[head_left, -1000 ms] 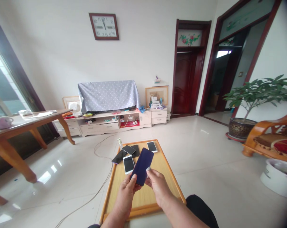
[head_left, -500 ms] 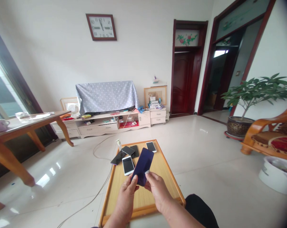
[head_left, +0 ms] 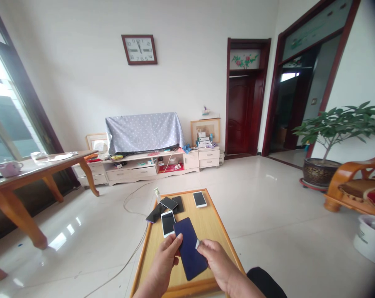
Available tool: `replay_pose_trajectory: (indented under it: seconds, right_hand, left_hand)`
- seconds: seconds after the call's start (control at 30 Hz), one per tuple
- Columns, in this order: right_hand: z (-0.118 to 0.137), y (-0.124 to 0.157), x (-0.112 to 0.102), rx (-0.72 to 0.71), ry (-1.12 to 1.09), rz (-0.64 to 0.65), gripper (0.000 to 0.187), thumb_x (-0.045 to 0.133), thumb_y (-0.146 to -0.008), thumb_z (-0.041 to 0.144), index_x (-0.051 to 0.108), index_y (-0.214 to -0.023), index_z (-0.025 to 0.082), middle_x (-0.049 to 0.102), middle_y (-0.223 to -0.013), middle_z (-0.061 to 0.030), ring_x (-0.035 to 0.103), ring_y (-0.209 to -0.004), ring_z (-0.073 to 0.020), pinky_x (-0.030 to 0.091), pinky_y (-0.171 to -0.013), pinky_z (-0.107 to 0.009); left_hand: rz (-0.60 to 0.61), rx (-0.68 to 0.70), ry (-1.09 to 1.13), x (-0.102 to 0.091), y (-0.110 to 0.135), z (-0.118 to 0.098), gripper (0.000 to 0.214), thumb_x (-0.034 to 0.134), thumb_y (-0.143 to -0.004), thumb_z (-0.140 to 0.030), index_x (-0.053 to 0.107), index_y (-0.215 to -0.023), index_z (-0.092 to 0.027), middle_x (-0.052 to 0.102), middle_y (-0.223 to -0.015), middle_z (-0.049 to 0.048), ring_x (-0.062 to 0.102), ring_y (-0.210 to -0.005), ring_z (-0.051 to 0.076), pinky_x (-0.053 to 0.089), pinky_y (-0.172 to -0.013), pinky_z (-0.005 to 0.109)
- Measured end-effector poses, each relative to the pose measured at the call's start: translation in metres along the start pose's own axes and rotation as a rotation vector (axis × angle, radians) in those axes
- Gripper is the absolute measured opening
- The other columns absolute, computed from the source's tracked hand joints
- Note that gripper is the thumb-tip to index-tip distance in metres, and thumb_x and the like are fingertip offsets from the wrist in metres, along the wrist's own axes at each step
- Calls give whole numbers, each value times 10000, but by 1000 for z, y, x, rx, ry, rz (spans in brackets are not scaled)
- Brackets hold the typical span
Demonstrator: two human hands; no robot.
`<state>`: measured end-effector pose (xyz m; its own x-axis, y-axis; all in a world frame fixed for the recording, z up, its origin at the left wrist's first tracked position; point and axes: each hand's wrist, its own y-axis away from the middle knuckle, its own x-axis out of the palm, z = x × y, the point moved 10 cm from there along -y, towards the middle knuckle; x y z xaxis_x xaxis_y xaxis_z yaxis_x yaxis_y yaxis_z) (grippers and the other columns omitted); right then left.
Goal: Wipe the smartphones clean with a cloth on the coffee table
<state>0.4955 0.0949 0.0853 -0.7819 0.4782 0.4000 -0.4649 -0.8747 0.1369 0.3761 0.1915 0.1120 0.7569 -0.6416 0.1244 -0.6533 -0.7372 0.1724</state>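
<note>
My left hand (head_left: 168, 256) is closed on the left edge of a dark blue phone (head_left: 191, 250), its thumb lying on the flat side. The phone is tilted over the small wooden table (head_left: 220, 240). My right hand (head_left: 216, 256) pinches a small whitish piece (head_left: 197, 244) against the phone's right edge; its material is too small to tell. Just beyond my left hand lies a white phone (head_left: 168, 223) with a dark screen. Behind it several dark phones (head_left: 156, 212) overlap. Another white phone (head_left: 200, 199) lies alone near the far right corner.
A pump bottle (head_left: 157, 193) stands at the table's far left corner. A cable (head_left: 129, 258) runs over the floor on the left. Farther off are a low cabinet (head_left: 131, 174), a dining table (head_left: 28, 174), a potted plant (head_left: 322, 171) and a white bucket (head_left: 369, 240).
The blue phone has turned, its far end swinging left, and sits lower in view. The whitish piece now shows at its right edge instead of over its face. The view has tilted up slightly.
</note>
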Motion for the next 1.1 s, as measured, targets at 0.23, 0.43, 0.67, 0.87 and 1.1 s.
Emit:
replay_pose_trajectory:
  seconds: [0.23, 0.43, 0.67, 0.87, 1.1]
  right_hand:
    - [8, -4, -9, 6, 64, -5, 516, 744, -748, 638, 739, -895, 143, 717, -798, -70, 627, -716, -188, 452, -662, -287]
    - [6, -3, -17, -72, -92, -104, 492, 695, -815, 627, 722, -960, 158, 679, -820, -57, 597, -742, -169, 473, -663, -277]
    - [21, -8, -28, -119, -132, -181, 498, 745, -769, 617, 720, -968, 161, 708, -892, -86, 621, -782, -200, 476, -667, -292]
    - [54, -13, -37, -108, -70, -75, 410, 805, -725, 540, 704, -839, 160, 691, -776, -42, 601, -690, -171, 447, -645, -284]
    - [54, -13, -45, -115, 27, -196, 436, 744, -763, 588, 724, -856, 163, 687, -724, -42, 609, -661, -174, 431, -593, -269]
  left_hand:
    - [-45, 59, 83, -1, -19, -11, 384, 765, -750, -545, 683, -892, -197, 594, -699, -20, 498, -611, 98, 378, -589, 228]
    - [-182, 139, 308, -2, -25, -21, 498, 803, -717, -512, 691, -1075, -184, 701, -1030, 81, 636, -872, 183, 502, -754, 275]
    - [-160, 29, 448, 3, -16, -4, 416, 840, -718, -344, 668, -1076, -221, 718, -963, 23, 665, -786, 114, 524, -696, 206]
    - [34, -184, 272, -2, -7, 0, 336, 807, -742, -392, 654, -953, -181, 668, -703, 9, 639, -568, 118, 465, -491, 198]
    - [144, -74, 161, 8, -6, -10, 351, 750, -817, -418, 680, -1048, -163, 684, -825, 39, 618, -675, 111, 466, -586, 212]
